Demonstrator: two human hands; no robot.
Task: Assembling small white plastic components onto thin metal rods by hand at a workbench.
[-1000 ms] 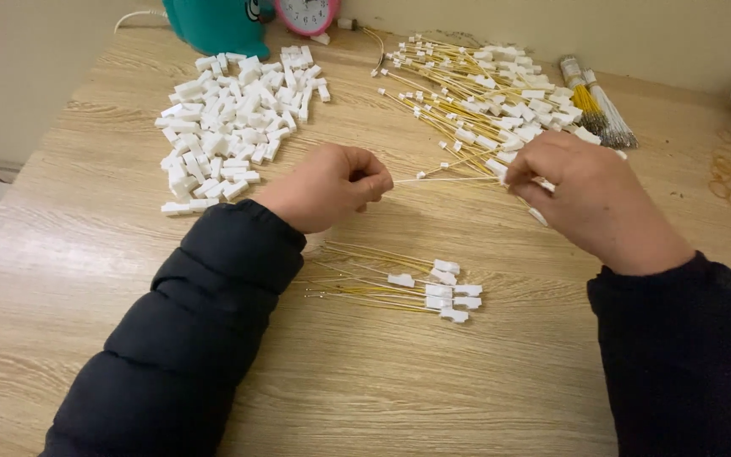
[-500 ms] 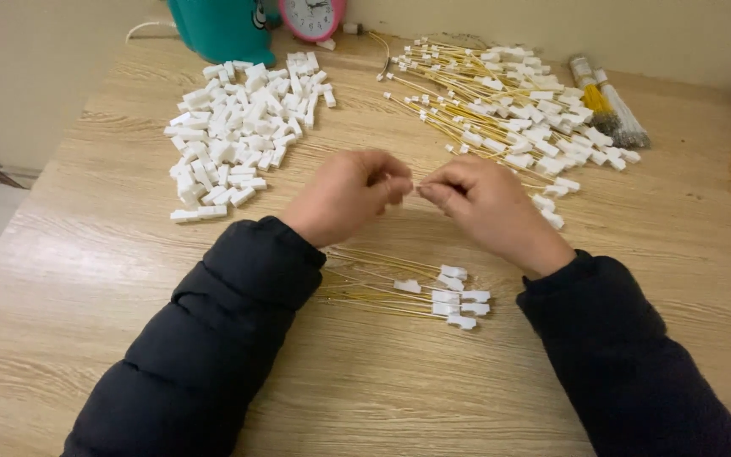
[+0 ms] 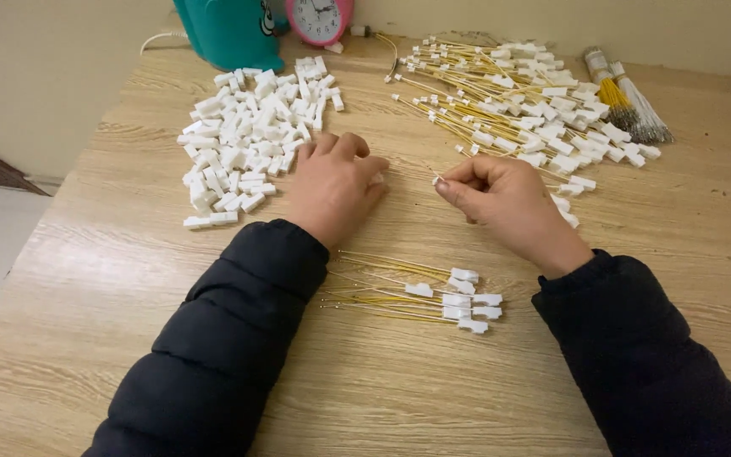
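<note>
Wires (image 3: 408, 294) with caps, few, lie finished at the table's (image 3: 112, 279) near edge; big piles (image 3: 526, 110) remain behind. Right hand (image 3: 501, 203) pinches a wire end (image 3: 438, 178); left hand (image 3: 336, 186) rests curled by loose caps (image 3: 247, 135).

A pale wooden table (image 3: 129, 279) carries a heap of white plastic connectors (image 3: 247, 135) far left, a spread of yellow wires with white ends (image 3: 518, 110) far right, and a small finished bunch (image 3: 425, 296) near centre.

Probably home workbench: wooden table (image 3: 129, 279), alarm clock (image 3: 321, 19), connector heaps (image 3: 247, 135).
</note>
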